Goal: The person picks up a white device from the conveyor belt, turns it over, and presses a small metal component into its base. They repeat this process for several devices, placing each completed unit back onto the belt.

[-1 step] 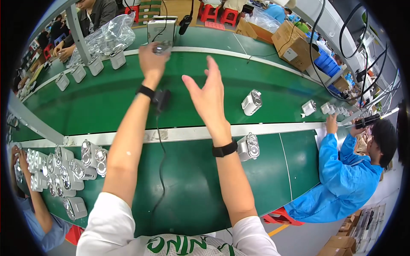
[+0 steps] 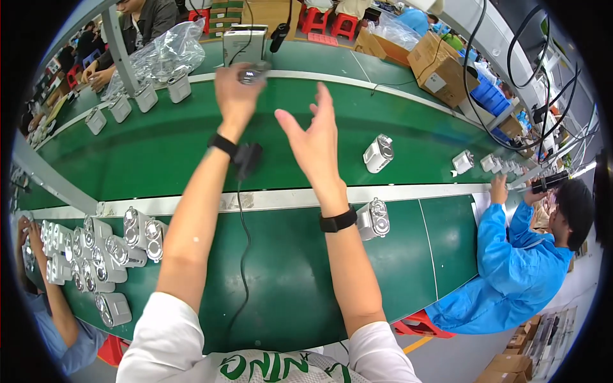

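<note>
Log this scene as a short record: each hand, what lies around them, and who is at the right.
left hand: holding a blurred unit with a dark round face
right hand: open, holding nothing, over the green strip
on strip: white device, right of the right hand
near table: similar device beside the right wristband; cluster of devices at left
by left wrist: black block with cable
at right: person in blue jacket
</note>
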